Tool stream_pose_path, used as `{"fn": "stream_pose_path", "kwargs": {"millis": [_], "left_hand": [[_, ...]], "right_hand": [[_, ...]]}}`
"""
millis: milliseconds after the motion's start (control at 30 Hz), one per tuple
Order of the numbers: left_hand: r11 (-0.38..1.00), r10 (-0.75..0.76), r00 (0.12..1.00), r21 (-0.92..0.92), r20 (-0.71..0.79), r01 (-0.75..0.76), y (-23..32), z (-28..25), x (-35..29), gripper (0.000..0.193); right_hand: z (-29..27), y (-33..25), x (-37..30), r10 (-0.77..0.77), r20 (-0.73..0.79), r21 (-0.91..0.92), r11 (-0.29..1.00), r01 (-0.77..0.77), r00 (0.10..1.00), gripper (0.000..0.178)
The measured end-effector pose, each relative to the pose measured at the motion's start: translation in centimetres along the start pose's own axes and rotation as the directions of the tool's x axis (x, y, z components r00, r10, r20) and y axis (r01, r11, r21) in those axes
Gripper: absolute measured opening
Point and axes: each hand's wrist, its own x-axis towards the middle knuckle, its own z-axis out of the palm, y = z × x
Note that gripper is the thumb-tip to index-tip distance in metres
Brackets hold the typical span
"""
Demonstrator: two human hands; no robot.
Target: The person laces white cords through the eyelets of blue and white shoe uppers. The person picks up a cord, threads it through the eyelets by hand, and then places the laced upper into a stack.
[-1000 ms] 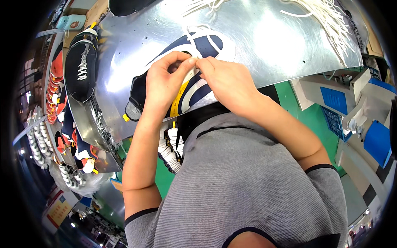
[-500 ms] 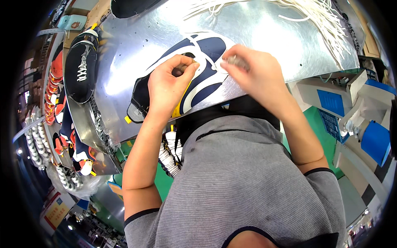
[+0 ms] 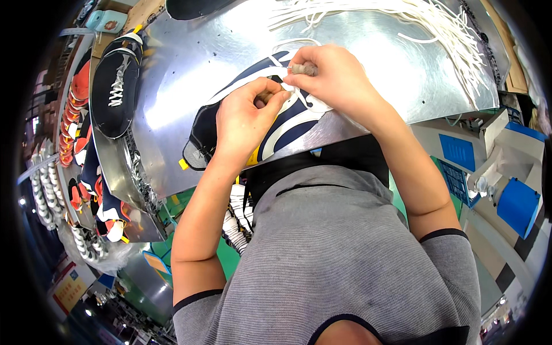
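Observation:
A navy and white shoe upper [image 3: 291,127] with a yellow tab at its heel lies on the metal table, partly hidden by my hands. White shoelace [image 3: 296,41] loops over its far side and crosses its front. My left hand [image 3: 247,118] pinches the upper's edge by the lace holes, thumb against index finger. Just right of it, my right hand [image 3: 333,75] is closed with its fingertips on the white lace. A grey-brown wrapped piece [image 3: 305,69] shows between its fingers; whether it is a small handle or a covered fingertip, I cannot tell.
White laces [image 3: 454,49] lie in a loose bundle at the table's far right. A black laced upper [image 3: 115,92] rests at the left of the metal table [image 3: 167,103]. Beyond are stacked red-orange pieces [image 3: 75,115]. Blue and white equipment [image 3: 489,149] stands to the right.
My right hand has moved left and farther away, close to my left hand. My left hand and the upper have shifted slightly right in the picture.

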Motion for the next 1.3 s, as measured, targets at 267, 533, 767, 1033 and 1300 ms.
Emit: {"fn": "stream_pose_path", "kwargs": {"millis": [267,533,767,1033,1300], "left_hand": [[1.0,-0.005,1.0,-0.013,-0.002,0.005,0.1,0.1,0.0,0.021],[0.999,-0.039,0.999,-0.014,0.019,0.039,0.7,0.0,-0.2,0.014],[0.99,0.015,0.997,-0.142,0.072,-0.005,-0.2,-0.4,0.0,0.02],[0.987,0.096,0.995,-0.134,0.034,-0.09,-0.5,-0.6,0.0,0.022],[0.985,0.018,0.993,-0.17,0.12,0.002,-0.2,-1.5,0.2,0.022]], "right_hand": [[0.3,-0.2,-0.3,0.018,-0.035,0.018,1.0,-0.017,0.999,0.025],[0.2,0.2,1.1,0.033,0.002,0.012,0.999,-0.033,0.999,0.025],[0.0,0.5,1.5,0.044,0.016,-0.001,0.999,-0.044,0.999,0.022],[0.0,0.7,0.5,-0.018,-0.01,0.318,0.948,0.02,1.0,0.023],[1.6,0.4,-0.6,0.038,0.094,0.51,0.856,-0.081,0.995,0.018]]}}
